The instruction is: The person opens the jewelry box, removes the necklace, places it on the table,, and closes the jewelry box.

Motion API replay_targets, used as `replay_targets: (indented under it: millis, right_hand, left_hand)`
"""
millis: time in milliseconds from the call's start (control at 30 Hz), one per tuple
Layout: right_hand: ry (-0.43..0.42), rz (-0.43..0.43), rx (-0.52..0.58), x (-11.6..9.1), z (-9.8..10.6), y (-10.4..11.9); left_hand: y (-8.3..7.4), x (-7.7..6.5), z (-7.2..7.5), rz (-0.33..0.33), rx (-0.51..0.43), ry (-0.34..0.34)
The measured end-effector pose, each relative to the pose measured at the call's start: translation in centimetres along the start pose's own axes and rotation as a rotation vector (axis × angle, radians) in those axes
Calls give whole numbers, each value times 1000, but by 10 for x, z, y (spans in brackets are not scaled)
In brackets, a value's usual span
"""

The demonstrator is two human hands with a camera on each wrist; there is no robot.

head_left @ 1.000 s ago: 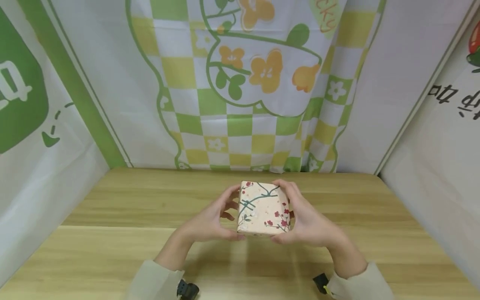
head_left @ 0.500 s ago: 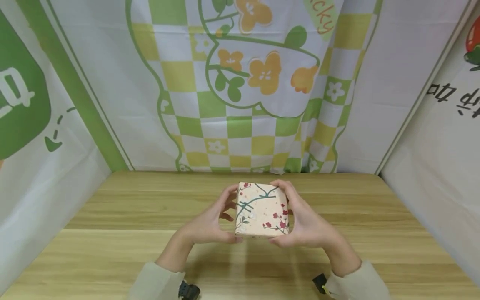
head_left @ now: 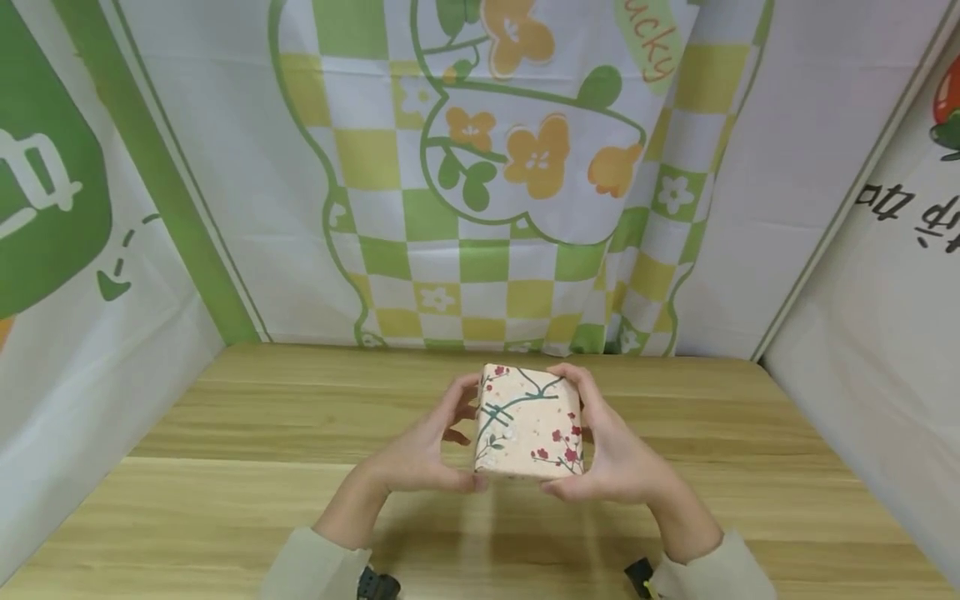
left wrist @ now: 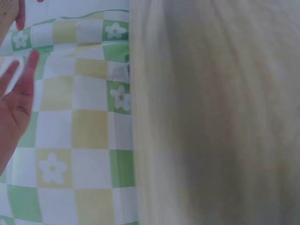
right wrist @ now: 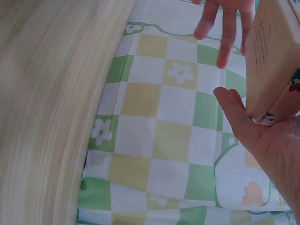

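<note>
A cream box (head_left: 528, 425) printed with red blossoms and dark green branches is held up above the table in the head view. My left hand (head_left: 431, 450) holds its left side, the thumb at the lower corner and the fingers partly behind it. On the right side my right hand (head_left: 618, 450) grips it, thumb underneath and index finger along the upper edge. Small dark print shows on one side of the box (right wrist: 265, 51) in the right wrist view, with my right hand (right wrist: 276, 145) below. My left hand (left wrist: 16, 105) appears at the left wrist view's edge.
A wooden table (head_left: 247, 500) lies beneath both hands. Behind it hangs a green, yellow and white checked curtain (head_left: 480, 258) with printed flowers. Printed white panels (head_left: 892, 350) close off the sides. Black wrist devices (head_left: 377, 585) sit near both sleeves.
The box and both hands stay nearly in place, shifting only slightly in the head view. The background has moved a little downward as the head view tilts.
</note>
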State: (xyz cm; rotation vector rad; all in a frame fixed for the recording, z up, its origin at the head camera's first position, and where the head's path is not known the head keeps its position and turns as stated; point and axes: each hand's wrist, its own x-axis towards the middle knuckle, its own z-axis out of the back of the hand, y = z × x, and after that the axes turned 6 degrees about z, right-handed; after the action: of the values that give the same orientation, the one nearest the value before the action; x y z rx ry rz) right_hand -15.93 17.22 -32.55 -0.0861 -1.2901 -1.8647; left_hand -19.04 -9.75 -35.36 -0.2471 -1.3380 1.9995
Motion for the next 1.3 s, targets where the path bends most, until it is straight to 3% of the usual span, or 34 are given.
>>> replay_targets:
  millis: [167, 433, 633, 867, 1300]
  right_hand:
    - [11, -32, -9, 3, -3, 3]
    - [-26, -13, -199, 7, -8, 9]
    - [-26, 26, -153, 6, -10, 3]
    - [-41, 62, -95, 5, -14, -2]
    - [-72, 67, -153, 6, -21, 0]
  left_hand:
    - [-12, -5, 3, 24, 58, -26]
    - [-12, -13, 3, -17, 86, -86]
    - [-4, -13, -1, -12, 47, -101]
    - [-4, -16, 0, -5, 78, -129]
    - [-1, -19, 4, 35, 81, -141]
